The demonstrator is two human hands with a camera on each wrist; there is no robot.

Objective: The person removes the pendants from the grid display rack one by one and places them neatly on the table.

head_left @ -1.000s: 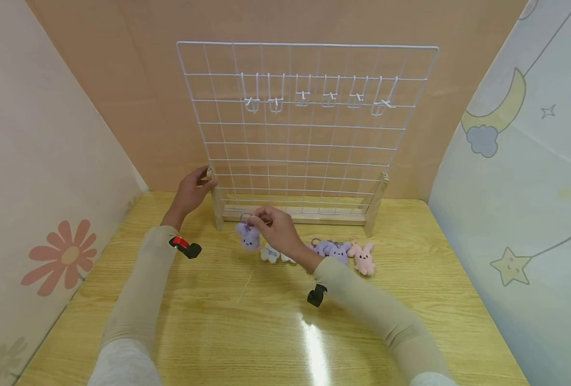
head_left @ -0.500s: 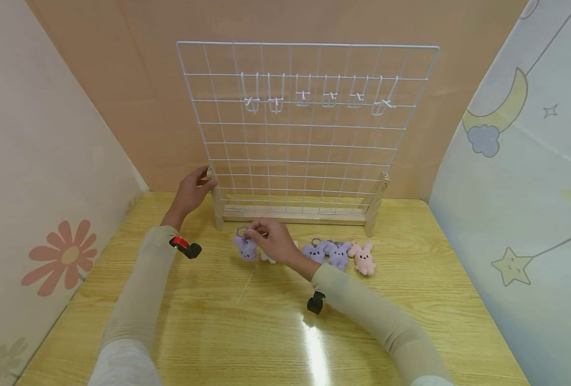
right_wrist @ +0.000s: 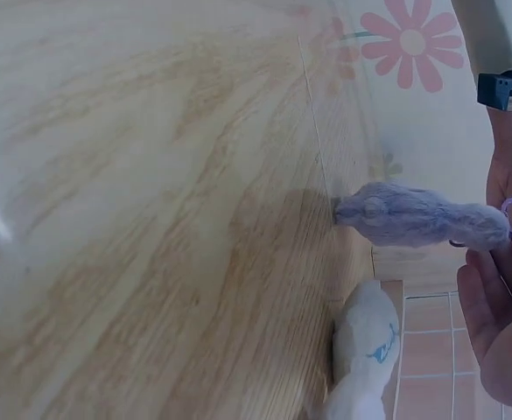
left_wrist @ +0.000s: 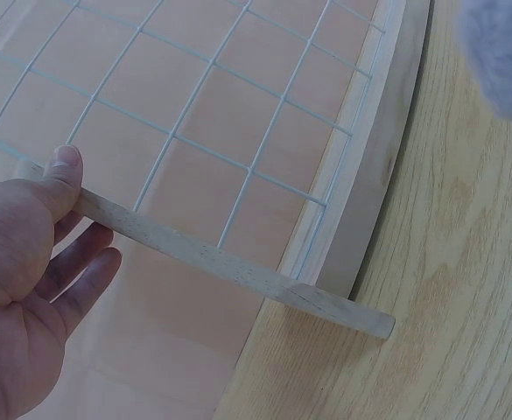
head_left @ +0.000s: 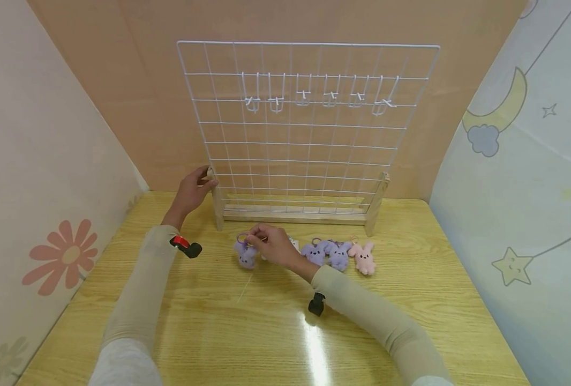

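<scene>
A purple plush keychain [head_left: 246, 258] hangs by its ring end from my right hand [head_left: 277, 246], which pinches it between thumb and finger. Seen in the right wrist view, the plush's lower end [right_wrist: 352, 210] is at the tabletop; whether it bears on it I cannot tell. My left hand [head_left: 191, 190] grips the top of the left wooden upright [left_wrist: 238, 267], thumb on one side and fingers on the other. That upright supports a white wire grid rack [head_left: 305, 143]. White plush [right_wrist: 365, 337] lies behind my right hand, mostly hidden in the head view.
Several white hooks [head_left: 303, 99] hang in a row high on the grid. Right of my hand lie two purple plush keychains, one [head_left: 314, 253] beside the other [head_left: 338, 257], then a pink plush bunny [head_left: 364, 261]. Patterned walls flank the wooden table [head_left: 247, 332].
My right hand has lowered the purple plush keychain toward the table's front, away from the rack's base. My left hand stays on the wooden upright.
</scene>
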